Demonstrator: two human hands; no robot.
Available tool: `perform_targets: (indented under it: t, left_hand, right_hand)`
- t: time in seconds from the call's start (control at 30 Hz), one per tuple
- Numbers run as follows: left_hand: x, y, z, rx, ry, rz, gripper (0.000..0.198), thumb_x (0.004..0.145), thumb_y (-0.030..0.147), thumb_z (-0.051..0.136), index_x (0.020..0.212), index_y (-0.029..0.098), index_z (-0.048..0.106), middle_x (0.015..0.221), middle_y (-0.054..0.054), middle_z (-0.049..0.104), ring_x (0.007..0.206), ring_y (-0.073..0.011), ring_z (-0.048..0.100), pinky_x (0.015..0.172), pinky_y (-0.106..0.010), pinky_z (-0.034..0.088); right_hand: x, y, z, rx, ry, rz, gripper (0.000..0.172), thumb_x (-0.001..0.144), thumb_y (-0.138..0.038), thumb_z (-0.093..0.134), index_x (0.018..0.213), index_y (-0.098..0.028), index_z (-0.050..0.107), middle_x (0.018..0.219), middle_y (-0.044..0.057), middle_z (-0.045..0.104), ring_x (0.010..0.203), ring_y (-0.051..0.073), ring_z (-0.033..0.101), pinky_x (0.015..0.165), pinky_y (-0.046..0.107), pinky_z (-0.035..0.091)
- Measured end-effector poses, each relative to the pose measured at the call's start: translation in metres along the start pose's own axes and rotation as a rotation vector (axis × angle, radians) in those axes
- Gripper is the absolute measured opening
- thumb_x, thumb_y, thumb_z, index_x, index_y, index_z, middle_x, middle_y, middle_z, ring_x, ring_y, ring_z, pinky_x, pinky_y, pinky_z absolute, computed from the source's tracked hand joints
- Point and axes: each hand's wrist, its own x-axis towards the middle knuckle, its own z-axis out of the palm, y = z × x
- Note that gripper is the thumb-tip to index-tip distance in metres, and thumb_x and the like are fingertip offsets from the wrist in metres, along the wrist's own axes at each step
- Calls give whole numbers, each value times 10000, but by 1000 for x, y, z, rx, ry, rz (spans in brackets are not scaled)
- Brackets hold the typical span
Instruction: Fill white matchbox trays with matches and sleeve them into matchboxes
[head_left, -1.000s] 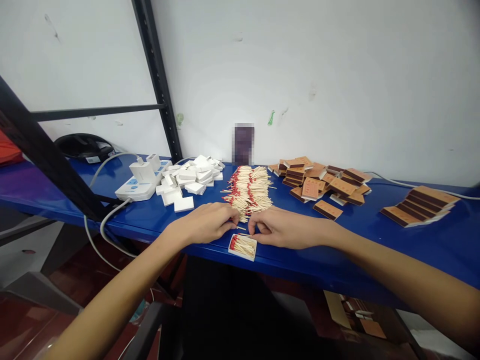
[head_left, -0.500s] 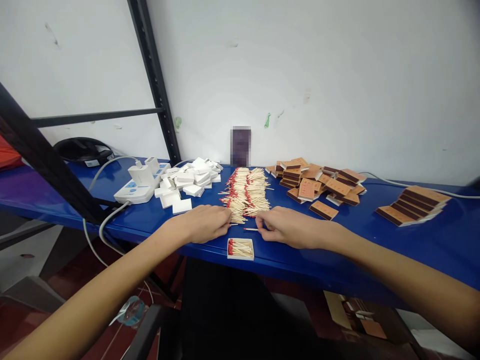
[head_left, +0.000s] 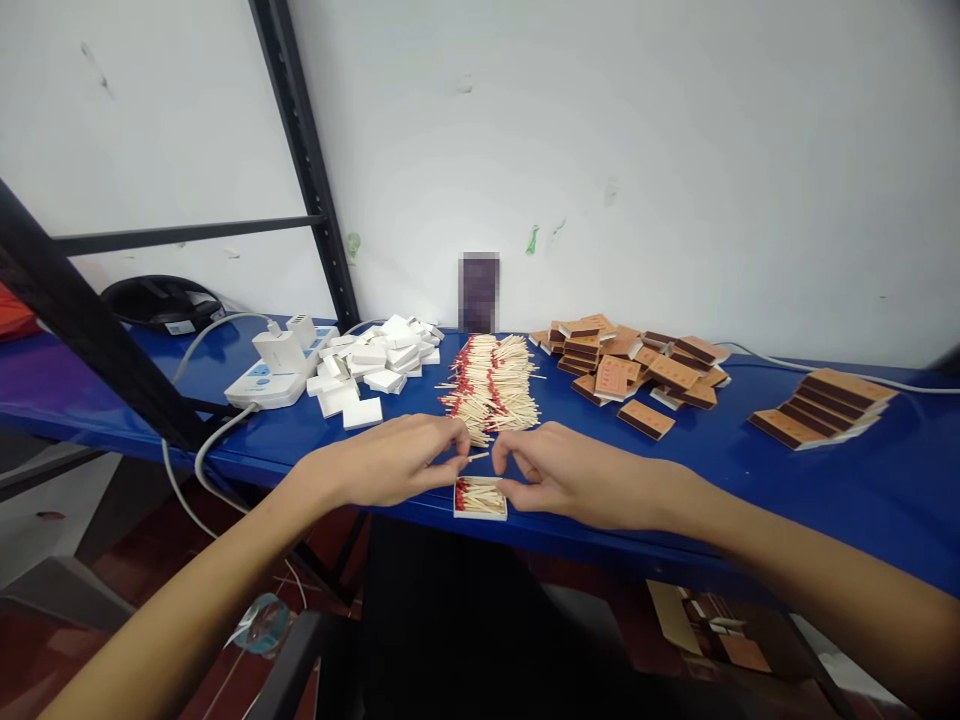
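A white matchbox tray [head_left: 480, 514] filled with red-tipped matches lies near the front edge of the blue table [head_left: 600, 505]. Behind it spreads a large pile of loose matches [head_left: 495, 385]. My left hand [head_left: 401, 460] is just behind and left of the tray, its fingers pinched on a single match [head_left: 478, 457] that points right. My right hand [head_left: 570, 475] is at the tray's right side, with thumb and forefinger apart and nothing seen between them; its thumb tip is at the tray's right edge.
White empty trays [head_left: 382, 355] are heaped at the left beside a power strip [head_left: 274, 385] with cables. Brown matchbox sleeves [head_left: 645, 370] are piled at the right, and more stand in a stepped stack [head_left: 825, 410]. A black metal frame [head_left: 304, 150] rises at the left.
My right hand has moved toward the tray and its fingers have parted; the match it held is no longer seen in it. My left hand has shifted slightly, still with a match.
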Motion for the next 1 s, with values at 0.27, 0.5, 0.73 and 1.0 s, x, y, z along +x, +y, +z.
perform_targets:
  t: [0.27, 0.5, 0.73, 1.0]
  left_hand:
    - [7, 12, 17, -38, -9, 39, 123, 916, 285, 518, 844, 199, 569, 774, 13, 611, 662, -140, 532, 613, -252, 356]
    - [-5, 6, 19, -54, 112, -32, 239, 936, 410, 498, 1035, 211, 585, 815, 12, 607, 719, -160, 557, 662, -268, 391]
    - [-23, 1, 52, 48, 410, -53, 393, 817, 455, 682, 1096, 200, 575, 988, -31, 626, 886, -205, 581, 770, -327, 458]
    - [-16, -9, 83, 51, 626, 106, 188, 884, 359, 669, 990, 204, 667, 988, -32, 721, 865, -175, 639, 820, -335, 447]
  right_hand:
    - [-17, 6, 16, 76, 204, -120, 394, 790, -353, 711, 1108, -227, 516, 1098, 53, 605, 970, 203, 556, 821, 309, 449]
    - [-4, 13, 33, 11, 262, -196, 206, 852, -243, 658, 1037, -197, 579, 1008, 40, 665, 895, 182, 616, 793, 294, 468]
    - [-8, 25, 35, -30, 328, -191, 236, 857, -270, 670, 1068, -178, 621, 1006, 53, 681, 897, 187, 640, 796, 313, 507]
    - [-12, 20, 42, -27, 406, -248, 240, 899, -223, 610, 1127, -225, 683, 1055, 66, 665, 941, 174, 652, 849, 306, 541]
